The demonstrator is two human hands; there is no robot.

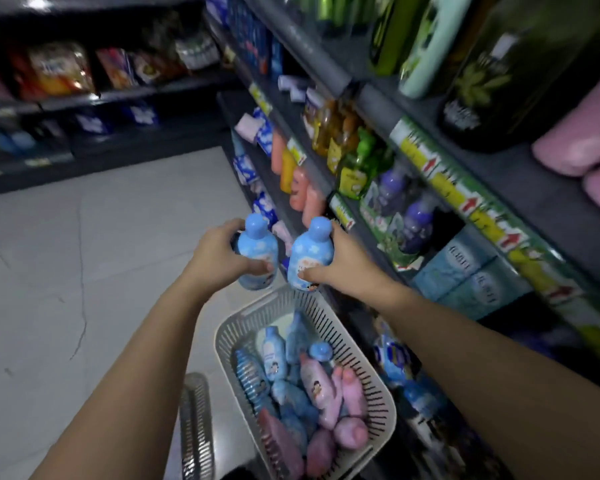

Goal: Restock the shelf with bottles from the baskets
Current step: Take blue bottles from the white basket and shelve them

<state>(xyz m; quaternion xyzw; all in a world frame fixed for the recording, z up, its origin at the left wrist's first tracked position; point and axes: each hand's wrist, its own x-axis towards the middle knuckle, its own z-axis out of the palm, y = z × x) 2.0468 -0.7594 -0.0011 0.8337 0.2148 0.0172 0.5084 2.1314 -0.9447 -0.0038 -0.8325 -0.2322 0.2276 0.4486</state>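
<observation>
Head view is showing a shop aisle from above, with both bare arms reaching forward over a slatted grey basket (378, 386) that is sitting on the pale floor (84, 271) just beside the shelf (371, 98) on the right. The left hand (219, 254) is wrapping around a blue bottle (257, 251), fingers curling across its front and thumb behind, and is holding it upright above the far rim of the basket. The right hand (343, 261) is gripping a second blue bottle (309, 258) the same way, thumb lying across its lower label, with the bottle leaning slightly to the left. The two bottles are hanging near each other without touching, each with a rounded blue cap on top, and both are sitting in the air between the basket and the shelf edge.

Inside the basket, more blue bottles (274, 355) and pink bottles (316, 382) are lying on their sides in a loose heap, overlapping one another. Part of another slatted basket (194, 427) is showing on the floor just to the left of the first.

On the shelf to the right, orange bottles (291, 171), yellow and green bottles (354, 157), purple bottles (416, 220) and pale blue boxes (465, 271) are standing in rows behind striped price strips. Across the aisle, snack packets (59, 67) are filling a darker rack; the whole picture is somewhat blurred
</observation>
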